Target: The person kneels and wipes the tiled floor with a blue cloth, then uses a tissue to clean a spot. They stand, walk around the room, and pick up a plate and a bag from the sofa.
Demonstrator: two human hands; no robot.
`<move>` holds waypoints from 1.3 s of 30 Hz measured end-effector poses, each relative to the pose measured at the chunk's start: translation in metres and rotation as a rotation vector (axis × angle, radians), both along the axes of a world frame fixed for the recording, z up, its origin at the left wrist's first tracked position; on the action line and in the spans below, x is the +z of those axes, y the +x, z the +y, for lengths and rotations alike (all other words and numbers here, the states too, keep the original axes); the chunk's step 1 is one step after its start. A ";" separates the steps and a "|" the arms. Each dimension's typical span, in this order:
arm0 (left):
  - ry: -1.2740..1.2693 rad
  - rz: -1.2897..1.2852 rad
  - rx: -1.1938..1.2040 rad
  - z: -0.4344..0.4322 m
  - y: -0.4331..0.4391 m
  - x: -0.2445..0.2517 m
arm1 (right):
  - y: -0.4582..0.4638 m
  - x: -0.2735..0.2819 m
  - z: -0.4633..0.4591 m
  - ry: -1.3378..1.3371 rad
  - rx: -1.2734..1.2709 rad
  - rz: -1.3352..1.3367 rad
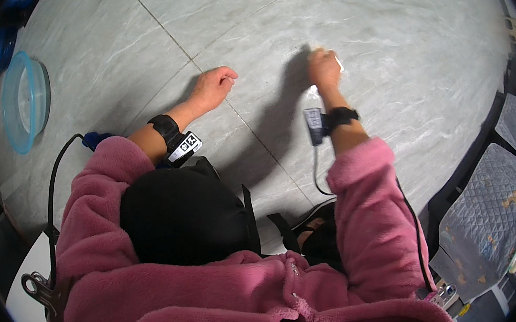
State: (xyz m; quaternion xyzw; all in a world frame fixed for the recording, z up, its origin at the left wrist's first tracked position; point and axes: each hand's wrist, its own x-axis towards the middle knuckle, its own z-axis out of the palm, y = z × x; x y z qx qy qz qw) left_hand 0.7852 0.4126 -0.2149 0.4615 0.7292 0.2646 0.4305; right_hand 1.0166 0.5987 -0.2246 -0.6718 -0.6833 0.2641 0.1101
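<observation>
My right hand (325,68) presses down on the grey marbled tile floor (400,68), its fingers closed on a white wipe (340,64), likely cloth or tissue. Only small white edges of the wipe show around the hand. To its left, my left hand (212,89) hovers over or rests on the floor near a tile joint, its fingers loosely curled in with nothing visible in them. Each forearm wears a black strap with a small device, one on the left (185,148) and one on the right (315,126), with cables attached.
A translucent blue plastic basin (33,103) stands on the floor at the far left. On the right lie grey quilted mats (488,216) with worn patches. My black-clad knee (183,217) is close below my left forearm. A white surface (25,278) is at lower left.
</observation>
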 end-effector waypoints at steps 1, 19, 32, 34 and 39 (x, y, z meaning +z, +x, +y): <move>0.002 -0.021 0.025 -0.001 0.000 0.000 | 0.023 0.008 0.007 0.042 -0.032 -0.023; 0.143 0.103 0.039 0.002 0.002 -0.006 | 0.021 0.010 -0.111 -0.004 0.134 -0.166; 0.204 0.155 0.032 0.001 0.002 -0.015 | -0.053 0.017 -0.139 0.083 0.586 -0.105; 0.196 0.139 0.034 0.001 0.002 -0.014 | -0.046 0.015 -0.142 0.139 0.701 -0.080; 0.192 0.109 0.010 0.000 0.002 -0.009 | -0.010 -0.002 -0.129 0.034 0.689 -0.036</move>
